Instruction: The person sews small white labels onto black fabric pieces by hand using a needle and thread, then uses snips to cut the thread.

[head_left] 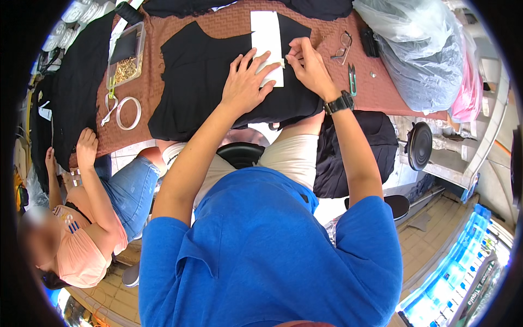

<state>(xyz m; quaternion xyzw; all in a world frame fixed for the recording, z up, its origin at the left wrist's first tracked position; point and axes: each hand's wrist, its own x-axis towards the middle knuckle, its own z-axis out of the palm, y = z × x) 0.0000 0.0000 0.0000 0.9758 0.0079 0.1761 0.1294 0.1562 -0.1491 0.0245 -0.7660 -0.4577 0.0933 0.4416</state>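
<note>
A black garment [201, 71] is spread over the brown-covered table in front of me. On it lies a long white card strip [265, 32], its length running away from me. My left hand [245, 82] rests flat with spread fingers across the strip's lower half and the black cloth beside it. At the strip's right edge, my right hand [308, 65] has thumb and fingertips drawn together in a pinch just above the cloth. Whatever is between those fingertips is too small to make out. A black watch [339, 103] is on my right wrist.
Right of the garment lie eyeglasses [343, 46], green-handled thread snips [352, 80] and big plastic bags [419, 60]. Leftward are a clear box [126, 60] of small gold-coloured pieces and a white ring [128, 113]. A seated co-worker [87, 218] handles black cloth at far left.
</note>
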